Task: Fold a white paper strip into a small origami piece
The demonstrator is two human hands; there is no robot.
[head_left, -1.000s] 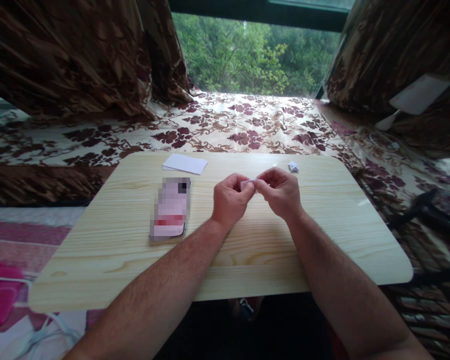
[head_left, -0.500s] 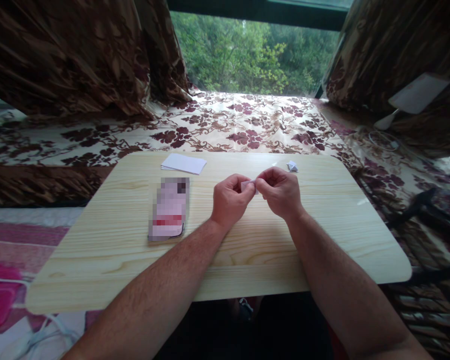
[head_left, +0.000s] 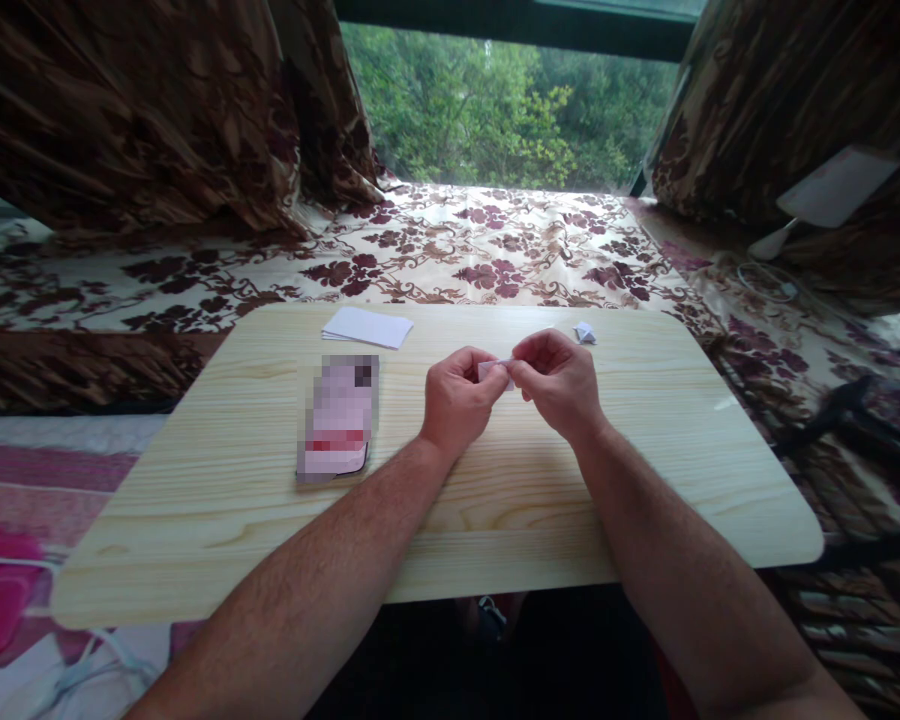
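Note:
A small piece of folded white paper [head_left: 487,369] is pinched between my two hands above the middle of the table. My left hand [head_left: 459,397] is closed on its left part, thumb on top. My right hand [head_left: 561,385] pinches the right end between thumb and forefinger, and the fingertips of both hands nearly meet. Much of the paper is hidden by the fingers. Just beyond my right hand, a small folded paper shape [head_left: 585,333] with pointed corners rests on the table.
On the light wood table [head_left: 217,500] lie a stack of white paper sheets [head_left: 367,327] at the back left and a blurred-out phone [head_left: 337,420] nearer me. A white lamp [head_left: 836,190] stands at the right on the floral cloth [head_left: 495,240], below the window.
Both hands have shifted very slightly left with the paper, and a little more of its white surface shows between them. The other things have not moved.

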